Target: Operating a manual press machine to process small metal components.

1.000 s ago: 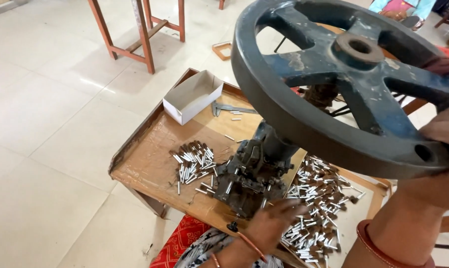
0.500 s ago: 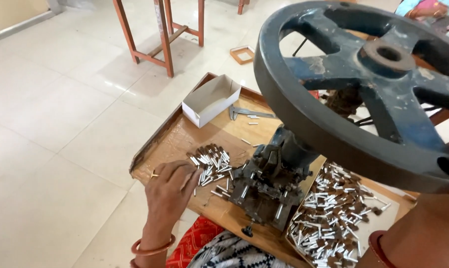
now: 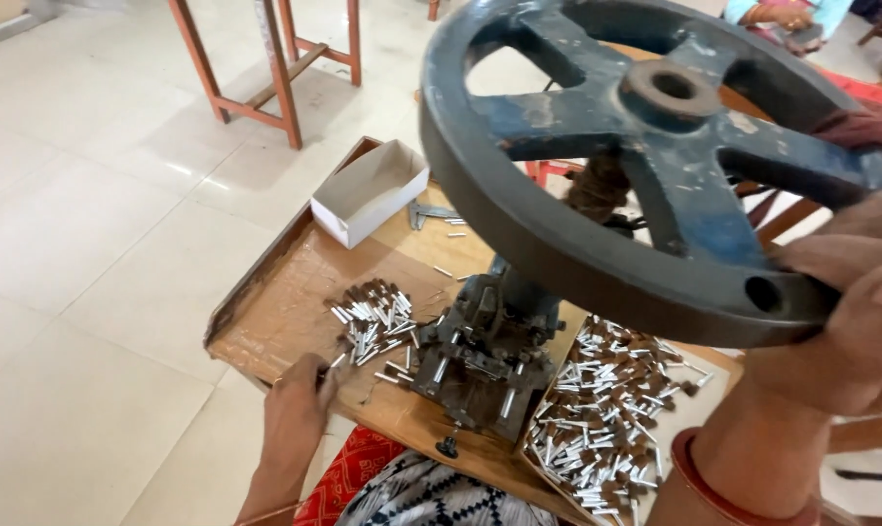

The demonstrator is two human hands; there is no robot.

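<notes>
open white cardboard box (image 3: pixel 368 192), red-brown wooden stool legs (image 3: pixel 275 68), pale tiled floor (image 3: pixel 90 244)

One handwheel (image 3: pixel 655 166); one white box (image 3: pixel 368 190); two heaps of small tubes (image 3: pixel 373 317); two hands (image 3: pixel 295 409).

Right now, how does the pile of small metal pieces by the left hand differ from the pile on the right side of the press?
The left pile is small and lies loose on the bare wooden tray; the right pile is much larger and spreads over a pale sheet. The left hand rests beside the left pile; the right hand grips the handwheel above, not touching the right pile. Both hold short silvery pieces with brown ends.
</notes>
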